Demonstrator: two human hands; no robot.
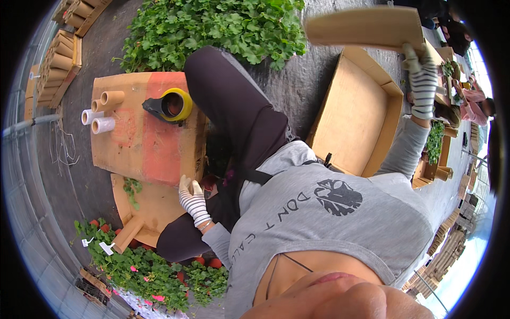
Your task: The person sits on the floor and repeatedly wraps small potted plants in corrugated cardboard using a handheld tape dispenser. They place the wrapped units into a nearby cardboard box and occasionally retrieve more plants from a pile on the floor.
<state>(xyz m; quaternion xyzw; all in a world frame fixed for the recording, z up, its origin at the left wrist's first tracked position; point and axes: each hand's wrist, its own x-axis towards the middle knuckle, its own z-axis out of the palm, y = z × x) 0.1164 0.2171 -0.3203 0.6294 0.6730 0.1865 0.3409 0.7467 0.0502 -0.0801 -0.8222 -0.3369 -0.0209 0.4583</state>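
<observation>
My right hand [420, 77], in a striped knit glove with pale fingers, is raised at the upper right and grips a brown cardboard piece [364, 28] by its end. The cardboard is blurred. My left hand [193, 199], gloved alike, is at the near corner of a cardboard carton [163, 147] with a red band, its thumb and fingers apart and nothing held. On the carton are a yellow-and-black tape dispenser [175, 104], brown cardboard tubes [111, 97] and clear-wrapped rolls [102, 125]. A shallow cardboard tray [153, 207] beside it holds a green sprig [132, 192] and a brown tube [128, 235].
An open cardboard box [354, 111] lies to my right on dark ground sheeting. Leafy potted plants [215, 28] fill the far side; flowering plants [147, 271] stand near my left leg. Boxes of tubes [59, 67] stand far left. People [476, 103] are at far right.
</observation>
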